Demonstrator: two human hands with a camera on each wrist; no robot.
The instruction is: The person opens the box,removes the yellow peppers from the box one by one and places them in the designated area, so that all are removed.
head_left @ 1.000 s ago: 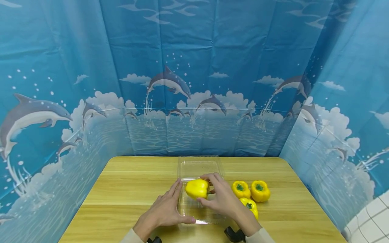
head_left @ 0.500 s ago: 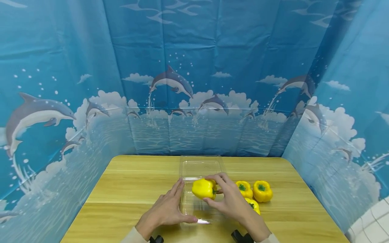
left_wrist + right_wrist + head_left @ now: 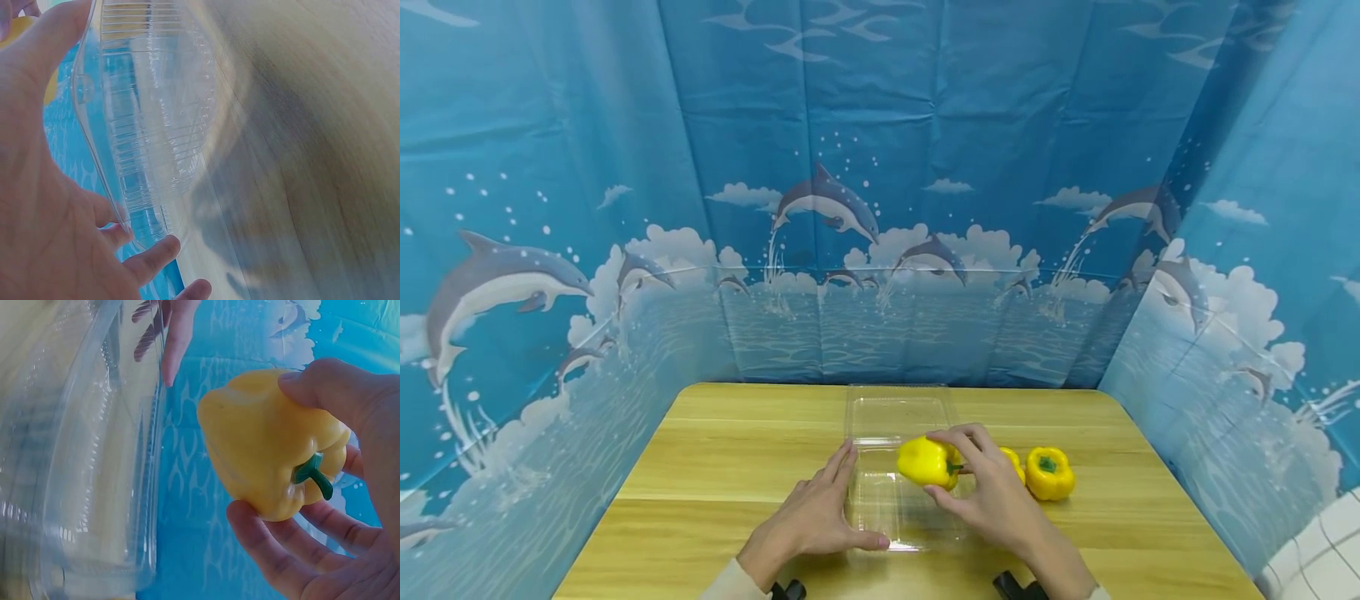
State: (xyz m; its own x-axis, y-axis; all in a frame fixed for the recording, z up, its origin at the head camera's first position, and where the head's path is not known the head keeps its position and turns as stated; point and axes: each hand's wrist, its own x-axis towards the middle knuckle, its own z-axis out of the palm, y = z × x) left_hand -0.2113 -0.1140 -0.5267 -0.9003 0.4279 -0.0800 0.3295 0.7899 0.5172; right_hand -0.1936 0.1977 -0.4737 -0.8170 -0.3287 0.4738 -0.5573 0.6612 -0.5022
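Note:
A yellow bell pepper [image 3: 927, 462] with a green stem is held in my right hand [image 3: 992, 492], thumb on one side and fingers on the other. In the right wrist view that pepper [image 3: 269, 437] is apart from the clear plastic box [image 3: 106, 487], above its rim level. The hinged clear box [image 3: 880, 508] lies with its lid [image 3: 898, 417] laid back toward the curtain. My left hand [image 3: 812, 517] rests against the box's left side, fingers spread and thumb at the near edge. The left wrist view shows that hand [image 3: 69, 162] along the box wall [image 3: 150, 112].
Right of the box stands another yellow pepper [image 3: 1049, 473], with one more [image 3: 1015, 460] partly hidden behind my right hand. The wooden table [image 3: 715, 467] meets a blue dolphin curtain [image 3: 880, 325] at the back and sides.
My right hand has carried the pepper rightward, from over the box's middle to over its right edge, now covering more of the peppers on the table. The left hand stays at the box.

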